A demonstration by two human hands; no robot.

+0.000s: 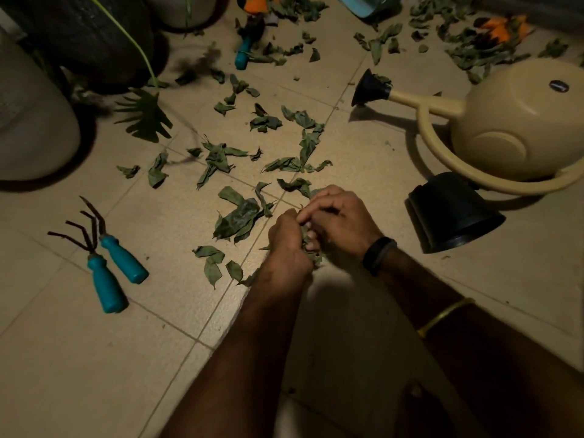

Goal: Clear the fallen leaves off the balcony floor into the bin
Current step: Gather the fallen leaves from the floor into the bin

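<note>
Leaves (pixel 235 218) lie scattered across the tiled balcony floor (pixel 94 358) in the head view, and we have both hands down among them. Our left hand (pixel 289 245) curls around a wad of leaves (pixel 311 248), and our right hand (pixel 339 221), fingers bent, presses into the same wad from the other side, so the two hands grip one bunch between them, low over the floor.

The nearest loose clump lies just to the left of the hands and slightly ahead, so we judge the left hand the closer one for the next reach. That clump's long axis runs diagonally, from near-left up toward far-right, its upper end pointing to the hands. More leaves trail away ahead toward the cream watering can (pixel 505 121) on the right.

A black pot (pixel 452 213) lies tipped on its side just right of the hands; whether it serves as the bin we cannot tell. Two teal-handled tools (pixel 110 263) lie well to the left.
</note>
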